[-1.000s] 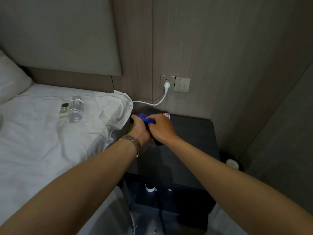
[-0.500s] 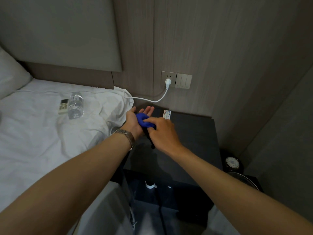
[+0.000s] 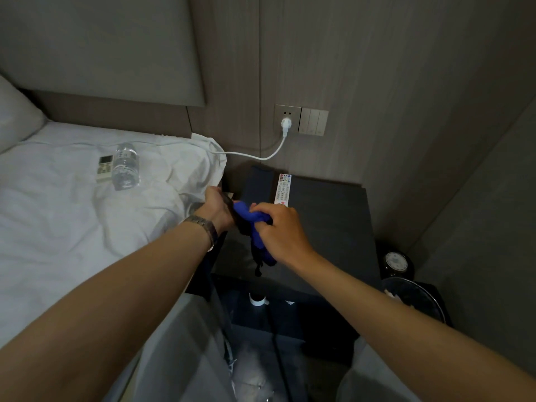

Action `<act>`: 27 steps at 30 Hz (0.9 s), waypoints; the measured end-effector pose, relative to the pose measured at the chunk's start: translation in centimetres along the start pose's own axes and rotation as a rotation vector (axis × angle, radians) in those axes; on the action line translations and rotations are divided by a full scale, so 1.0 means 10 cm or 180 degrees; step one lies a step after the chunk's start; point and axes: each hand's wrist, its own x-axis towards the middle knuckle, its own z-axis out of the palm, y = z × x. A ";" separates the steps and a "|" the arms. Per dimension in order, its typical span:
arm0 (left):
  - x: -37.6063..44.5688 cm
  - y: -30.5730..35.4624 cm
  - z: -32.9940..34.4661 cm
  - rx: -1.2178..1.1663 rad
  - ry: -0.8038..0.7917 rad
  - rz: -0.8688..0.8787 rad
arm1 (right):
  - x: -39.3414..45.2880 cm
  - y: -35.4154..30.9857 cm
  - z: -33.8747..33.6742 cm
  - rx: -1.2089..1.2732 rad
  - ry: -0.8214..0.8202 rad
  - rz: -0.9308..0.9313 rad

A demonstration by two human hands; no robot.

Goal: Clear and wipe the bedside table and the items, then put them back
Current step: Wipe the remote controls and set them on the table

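Observation:
The black bedside table stands between the bed and the wall. My left hand grips the upper end of a long dark object over the table's left edge; a short strap hangs from its lower end. My right hand is closed on a blue cloth, which is pressed around that dark object. A white TV remote lies at the back of the table top. On the white bed sheet lie a clear water bottle and a small white remote.
A white cable runs from the wall socket to the bed. A dark waste bin and a round dial-faced object sit to the right of the table. The lower shelf holds a white cup.
My right hand has dragged the blue cloth down along the dark object, toward me. The left hand has turned and closed on its upper end. The TV remote now shows in full.

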 end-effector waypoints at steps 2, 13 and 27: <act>-0.04 -0.03 -0.08 0.0208 -0.0175 -0.0131 | 0.02 0.05 -0.02 0.0141 0.0219 0.0246; -0.02 -0.45 -0.20 -0.0069 -0.0626 -0.0442 | 0.16 0.23 -0.20 -0.0007 0.0892 0.0737; -0.46 -0.94 0.08 -0.0273 -0.1083 -0.0784 | 0.34 0.37 -0.06 -0.0578 0.0486 0.0449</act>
